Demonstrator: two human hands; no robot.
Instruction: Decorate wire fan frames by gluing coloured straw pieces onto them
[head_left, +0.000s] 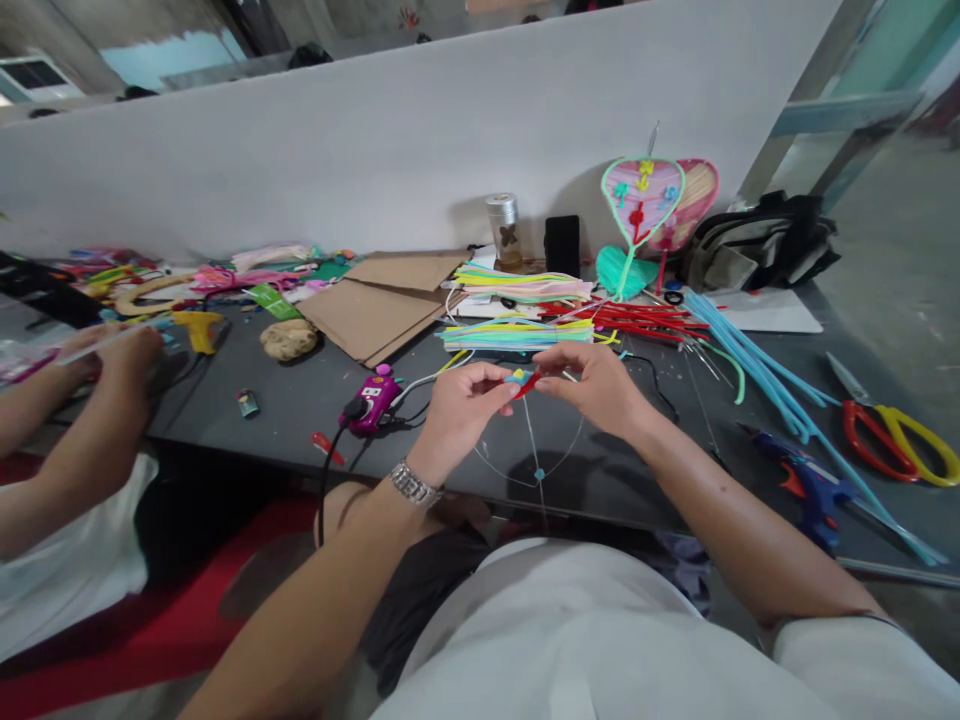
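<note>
In front of my body, both hands are raised close together over the near part of the table. My left hand (472, 405) pinches a small blue and yellow fuzzy piece (519, 376), which looks like bent pipe cleaner. A short red pipe cleaner (528, 386) sits against it, gripped between the thumb and fingers of my right hand (589, 385). Below them is a thin wire frame (534, 440) with a curved lower edge and a small teal knot (539, 474) on it. Fingers partly cover where the pieces meet.
Bundles of pastel pipe cleaners (517, 335) and red pipe cleaners (637, 318) lie beyond my hands. Scissors (896, 435) and a blue glue gun (810, 490) are at right. A purple power socket (371, 405) with cords stands at left. A co-worker's hands (124, 350) work farther left.
</note>
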